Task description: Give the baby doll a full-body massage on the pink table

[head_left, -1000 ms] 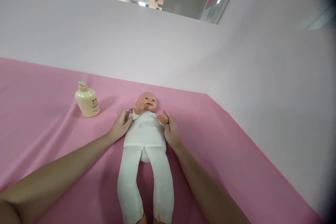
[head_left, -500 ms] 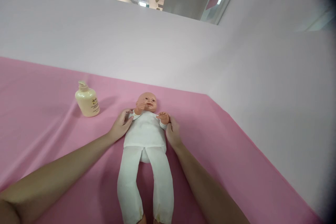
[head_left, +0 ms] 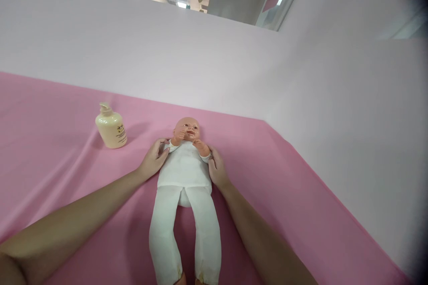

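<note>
A doll [head_left: 185,173] lay on its back on the cloth [head_left: 284,196], head toward the wall [head_left: 200,62]. The left hand [head_left: 153,160] touched one side of its chest, the right hand [head_left: 217,170] the other. A bottle [head_left: 110,127] stood upright to the left, behind the left hand.

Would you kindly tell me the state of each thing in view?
baby doll: lying face up, dressed in white
left hand: resting against the doll's shoulder
right hand: pressed to the doll's arm
pump bottle: upright, untouched
pink cloth: spread out, slightly wrinkled
</note>
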Demonstrator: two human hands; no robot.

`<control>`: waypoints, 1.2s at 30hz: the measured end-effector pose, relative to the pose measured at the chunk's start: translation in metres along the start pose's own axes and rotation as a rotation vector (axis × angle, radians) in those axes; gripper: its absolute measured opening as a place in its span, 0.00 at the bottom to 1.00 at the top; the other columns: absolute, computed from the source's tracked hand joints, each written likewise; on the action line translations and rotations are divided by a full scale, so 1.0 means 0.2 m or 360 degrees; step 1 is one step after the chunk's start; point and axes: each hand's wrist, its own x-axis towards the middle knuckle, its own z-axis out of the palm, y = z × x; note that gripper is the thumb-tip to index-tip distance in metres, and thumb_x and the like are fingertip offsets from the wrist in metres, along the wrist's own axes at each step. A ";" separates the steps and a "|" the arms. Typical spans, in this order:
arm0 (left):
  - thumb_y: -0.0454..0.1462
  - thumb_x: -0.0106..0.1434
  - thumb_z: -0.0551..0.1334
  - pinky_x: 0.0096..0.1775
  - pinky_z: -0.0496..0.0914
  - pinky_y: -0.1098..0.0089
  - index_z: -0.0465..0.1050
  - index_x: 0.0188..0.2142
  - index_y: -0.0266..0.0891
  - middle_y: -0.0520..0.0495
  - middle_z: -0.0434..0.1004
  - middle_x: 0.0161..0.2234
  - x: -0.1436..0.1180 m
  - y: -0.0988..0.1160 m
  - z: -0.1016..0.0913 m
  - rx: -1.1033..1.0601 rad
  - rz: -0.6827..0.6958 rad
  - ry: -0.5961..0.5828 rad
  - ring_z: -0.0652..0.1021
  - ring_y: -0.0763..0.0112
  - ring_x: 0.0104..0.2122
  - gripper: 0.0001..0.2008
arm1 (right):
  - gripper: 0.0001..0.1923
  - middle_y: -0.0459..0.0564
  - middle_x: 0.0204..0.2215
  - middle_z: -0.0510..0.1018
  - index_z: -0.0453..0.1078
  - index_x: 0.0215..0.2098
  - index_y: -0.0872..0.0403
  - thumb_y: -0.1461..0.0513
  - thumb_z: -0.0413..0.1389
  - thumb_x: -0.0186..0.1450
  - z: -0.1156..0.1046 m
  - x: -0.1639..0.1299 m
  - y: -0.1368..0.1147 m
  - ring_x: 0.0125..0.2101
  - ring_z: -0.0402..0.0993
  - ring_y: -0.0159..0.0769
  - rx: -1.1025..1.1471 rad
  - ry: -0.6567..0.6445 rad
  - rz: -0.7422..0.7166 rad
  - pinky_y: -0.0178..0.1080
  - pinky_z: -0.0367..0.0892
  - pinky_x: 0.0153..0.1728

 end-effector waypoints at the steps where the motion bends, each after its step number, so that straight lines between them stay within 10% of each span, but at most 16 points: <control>1: 0.42 0.68 0.55 0.57 0.66 0.56 0.62 0.47 0.44 0.41 0.70 0.57 0.00 0.00 0.00 -0.0006 0.0003 0.0001 0.73 0.62 0.56 0.10 | 0.24 0.54 0.53 0.77 0.67 0.56 0.52 0.66 0.44 0.64 0.00 0.00 0.01 0.53 0.72 0.43 -0.0020 0.0008 0.0015 0.49 0.67 0.56; 36: 0.43 0.68 0.55 0.60 0.63 0.55 0.62 0.47 0.44 0.41 0.70 0.57 0.00 0.01 -0.01 -0.0029 -0.0037 -0.0009 0.71 0.61 0.58 0.10 | 0.22 0.54 0.54 0.76 0.68 0.58 0.50 0.51 0.48 0.71 0.00 0.01 -0.02 0.55 0.71 0.45 0.0098 -0.0062 0.0107 0.51 0.65 0.58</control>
